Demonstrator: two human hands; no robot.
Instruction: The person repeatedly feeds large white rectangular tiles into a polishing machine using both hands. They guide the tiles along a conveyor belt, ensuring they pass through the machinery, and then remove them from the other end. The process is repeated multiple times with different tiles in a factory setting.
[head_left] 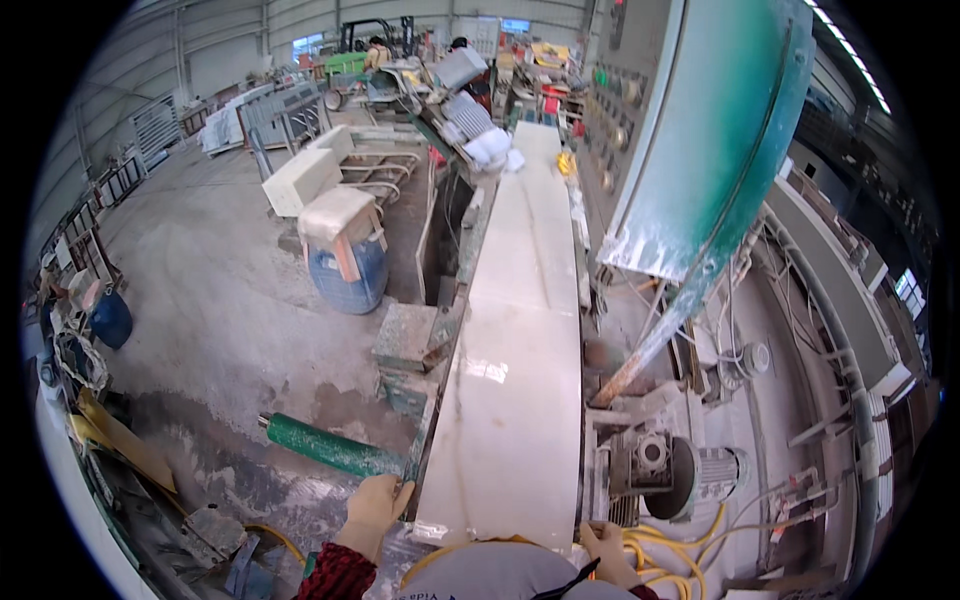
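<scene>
A long pale stone slab (512, 420) with brown veins runs away from me on a machine bed, its near part wet and shiny. At its near left corner is my left hand (372, 510) in a light glove, thumb and fingers apart beside the slab's edge. Gloved too, my right hand (606, 550) is by the near right corner, its fingertips at the edge and slightly apart. Whether either hand presses on the stone, I cannot tell. A green roller (325, 447) sticks out to the left of the bed, just beyond my left hand. Part of my cap covers the slab's near end.
A tall green-and-white machine cabinet (690, 150) rises on the right, over a motor (700, 478) and yellow hoses (672, 552). Left of the bed stand a blue barrel (346, 277) and a stone block (405, 337). Two people are far off near a forklift (375, 38).
</scene>
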